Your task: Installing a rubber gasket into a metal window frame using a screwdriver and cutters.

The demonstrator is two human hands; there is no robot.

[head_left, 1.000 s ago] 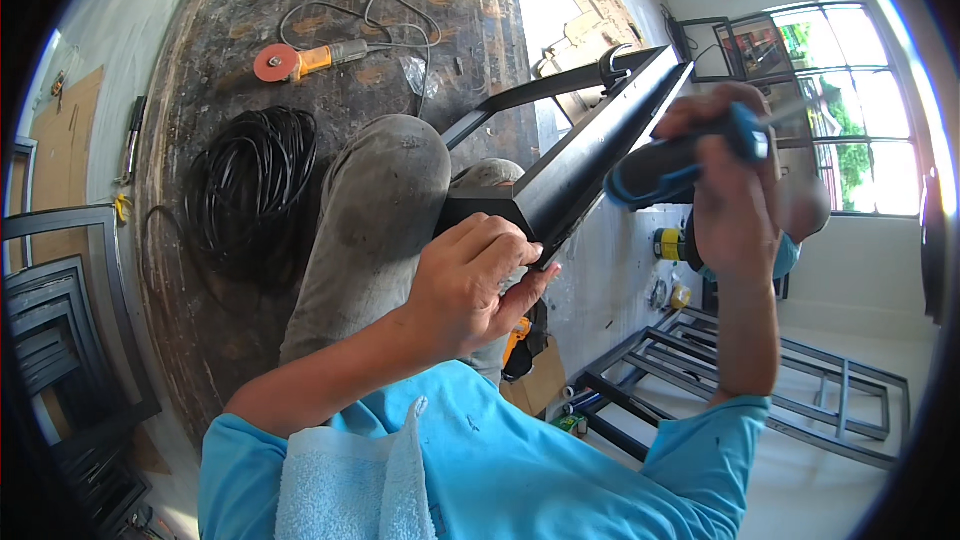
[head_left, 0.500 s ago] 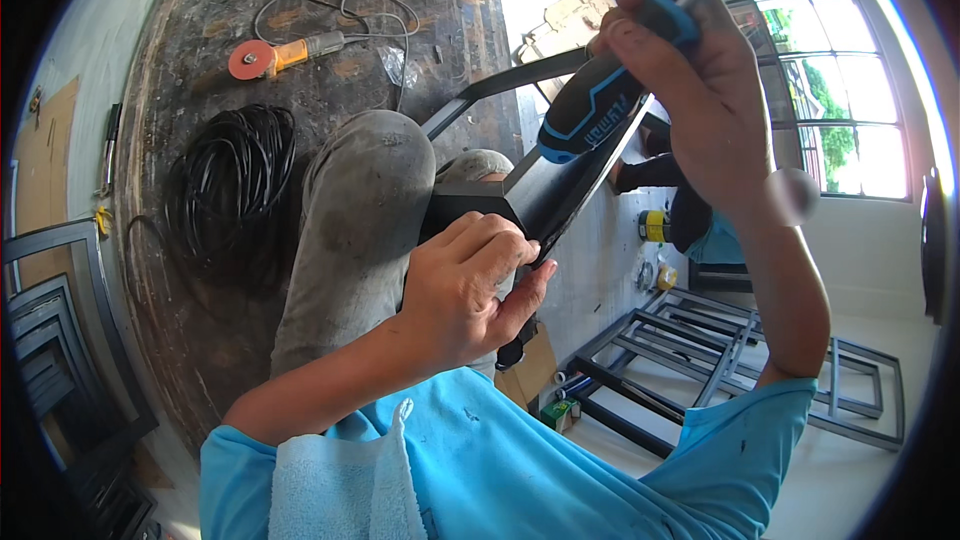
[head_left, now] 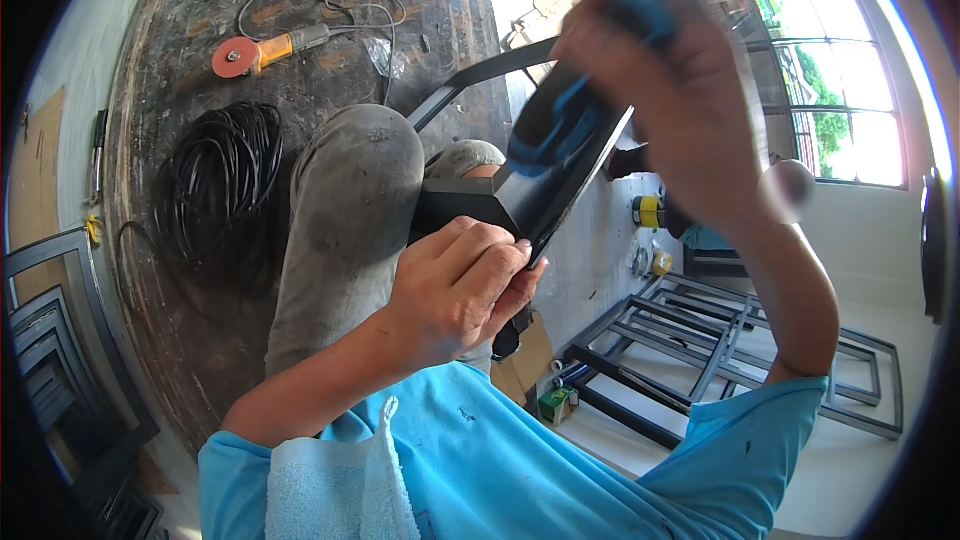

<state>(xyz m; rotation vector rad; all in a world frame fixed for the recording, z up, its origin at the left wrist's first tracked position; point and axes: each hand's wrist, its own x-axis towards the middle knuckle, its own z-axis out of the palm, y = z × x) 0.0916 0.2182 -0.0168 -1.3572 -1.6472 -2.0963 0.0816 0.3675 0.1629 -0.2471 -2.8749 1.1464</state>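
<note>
A dark metal frame (head_left: 465, 204) with a mitred corner rests across my legs. My left hand (head_left: 455, 285) is closed at this corner, thumb and fingers pinching its edge; whether a thin strip lies under the fingertips cannot be made out. In my raised right hand (head_left: 690, 130) is a black and blue screwdriver (head_left: 560, 125), held upside down and smeared by motion. Its shaft points up and away, while the butt of the handle is over the frame near the corner.
An angle grinder (head_left: 270, 52) with a red disc and a coil of black cord (head_left: 222, 180) lie on the stained wooden surface (head_left: 190, 10) at left. Stacked metal frames (head_left: 700, 340) lie at right, others (head_left: 60, 340) at far left. Another person's foot (head_left: 628, 162) shows beyond my frame.
My right hand has swung left and slightly upward with the screwdriver, the handle now blurred. My left hand has stayed at the frame's corner. The whole view has shifted slightly.
</note>
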